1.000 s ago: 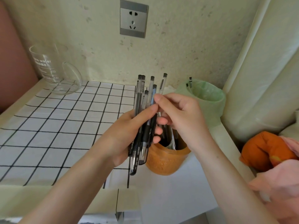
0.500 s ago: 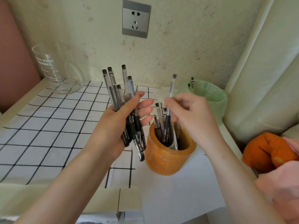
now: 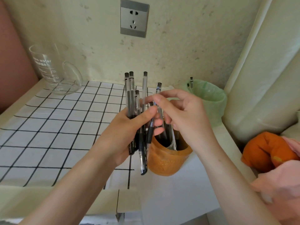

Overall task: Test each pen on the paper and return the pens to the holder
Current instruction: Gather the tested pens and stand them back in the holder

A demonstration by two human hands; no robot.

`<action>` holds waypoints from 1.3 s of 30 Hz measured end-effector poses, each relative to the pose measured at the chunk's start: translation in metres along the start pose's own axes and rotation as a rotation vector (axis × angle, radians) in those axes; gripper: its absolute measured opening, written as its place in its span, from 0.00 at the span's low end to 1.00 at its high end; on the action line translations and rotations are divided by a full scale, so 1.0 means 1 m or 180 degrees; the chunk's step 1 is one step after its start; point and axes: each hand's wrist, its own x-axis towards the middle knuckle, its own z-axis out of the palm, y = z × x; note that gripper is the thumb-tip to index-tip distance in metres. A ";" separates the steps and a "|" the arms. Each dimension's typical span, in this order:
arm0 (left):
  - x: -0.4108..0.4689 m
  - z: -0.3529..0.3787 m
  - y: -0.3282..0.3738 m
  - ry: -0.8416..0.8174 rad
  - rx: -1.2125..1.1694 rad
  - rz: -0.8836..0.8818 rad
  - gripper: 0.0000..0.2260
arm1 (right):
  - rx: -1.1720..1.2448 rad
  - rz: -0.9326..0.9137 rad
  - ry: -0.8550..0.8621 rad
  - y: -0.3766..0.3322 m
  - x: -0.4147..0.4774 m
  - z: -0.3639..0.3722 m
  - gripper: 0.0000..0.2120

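My left hand (image 3: 128,132) grips a bundle of several black and clear pens (image 3: 132,98), held upright just left of the orange holder (image 3: 164,158). My right hand (image 3: 183,116) pinches one pen (image 3: 155,101) at the bundle's right side, above the holder. The holder has a few pens and a slip of something pale inside, partly hidden by my hands. White paper (image 3: 172,195) lies under and in front of the holder.
A glass measuring jug (image 3: 53,70) stands at the back left on the checked cloth (image 3: 48,127). A green-lined bin (image 3: 209,101) with two pens sits behind right. Orange and pink fabric (image 3: 267,151) lies at the right. A wall socket (image 3: 134,18) is above.
My hands came apart half a second ago, the right at the holder; now they are together again and my right hand pinches a pen at the bundle.
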 end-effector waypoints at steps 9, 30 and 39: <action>0.002 0.003 -0.006 0.0031 -0.0020 0.0239 0.14 | -0.0055 -0.0208 0.0379 0.000 0.000 -0.003 0.09; 0.006 0.005 -0.009 -0.0116 0.0223 0.0005 0.11 | -0.0628 -0.0494 0.0456 0.009 -0.002 -0.020 0.06; 0.001 0.008 -0.008 -0.0360 0.0882 0.0078 0.13 | 0.0243 -0.0015 -0.0256 0.003 0.004 -0.005 0.09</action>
